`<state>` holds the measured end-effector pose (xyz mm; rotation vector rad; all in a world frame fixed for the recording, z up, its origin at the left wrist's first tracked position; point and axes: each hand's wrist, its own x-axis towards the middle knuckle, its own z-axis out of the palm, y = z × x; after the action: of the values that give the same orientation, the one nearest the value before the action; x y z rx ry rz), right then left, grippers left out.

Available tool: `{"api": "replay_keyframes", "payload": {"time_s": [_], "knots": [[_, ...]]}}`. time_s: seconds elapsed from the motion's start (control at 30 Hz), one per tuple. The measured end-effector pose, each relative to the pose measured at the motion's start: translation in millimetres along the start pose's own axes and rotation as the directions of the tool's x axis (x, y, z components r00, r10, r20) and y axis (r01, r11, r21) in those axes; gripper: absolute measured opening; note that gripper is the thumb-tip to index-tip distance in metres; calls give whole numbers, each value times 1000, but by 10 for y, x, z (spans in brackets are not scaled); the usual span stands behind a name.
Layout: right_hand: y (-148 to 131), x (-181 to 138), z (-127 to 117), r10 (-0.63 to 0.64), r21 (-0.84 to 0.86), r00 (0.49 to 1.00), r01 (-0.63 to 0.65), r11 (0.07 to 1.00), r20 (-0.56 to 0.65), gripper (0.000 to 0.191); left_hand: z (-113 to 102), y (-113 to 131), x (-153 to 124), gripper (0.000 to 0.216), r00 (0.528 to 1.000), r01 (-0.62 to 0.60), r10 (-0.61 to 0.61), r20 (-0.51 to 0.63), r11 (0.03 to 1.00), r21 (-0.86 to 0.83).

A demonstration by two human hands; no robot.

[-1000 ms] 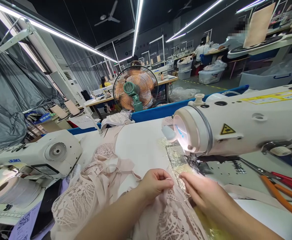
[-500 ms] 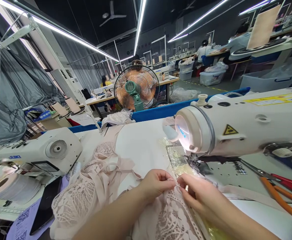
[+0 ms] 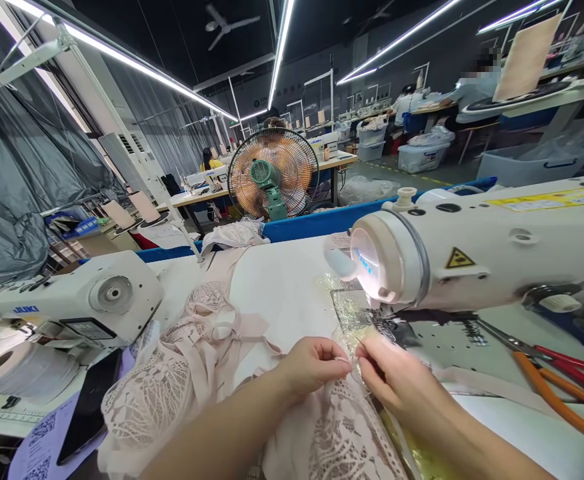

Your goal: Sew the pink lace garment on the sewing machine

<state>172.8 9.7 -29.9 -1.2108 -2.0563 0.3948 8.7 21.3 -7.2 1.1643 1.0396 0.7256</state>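
A pale pink lace garment (image 3: 182,393) lies spread over the white sewing table (image 3: 282,287) in front of me. My left hand (image 3: 309,363) is curled, pinching the lace edge near the middle. My right hand (image 3: 392,377) pinches the same edge right beside it, fingertips almost touching the left ones. Both hands sit just in front of the lit needle area of the white sewing machine (image 3: 472,257), whose head hangs over the table at the right. A clear plastic guide (image 3: 352,310) lies under the needle.
A second white sewing machine (image 3: 72,307) stands at the left beside a roll of white tape (image 3: 22,370). Orange-handled scissors (image 3: 557,387) lie at the right. A standing fan (image 3: 271,175) is behind the table. Other people work at far benches.
My right hand has closed in toward the left hand and shifted slightly up toward the needle, from loosely open fingers to a pinch on the lace edge. The left hand stays put.
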Motion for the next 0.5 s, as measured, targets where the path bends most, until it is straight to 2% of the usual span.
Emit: {"api": "replay_keyframes", "payload": {"time_s": [0.13, 0.5], "knots": [[-14, -21, 1, -7, 77, 996, 0, 997, 84, 19, -2, -3, 5, 24, 1000, 6, -6, -3, 1000, 5], [-37, 35, -96, 1, 72, 991, -11, 997, 134, 25, -20, 7, -8, 32, 999, 31, -31, 11, 1000, 6]]}}
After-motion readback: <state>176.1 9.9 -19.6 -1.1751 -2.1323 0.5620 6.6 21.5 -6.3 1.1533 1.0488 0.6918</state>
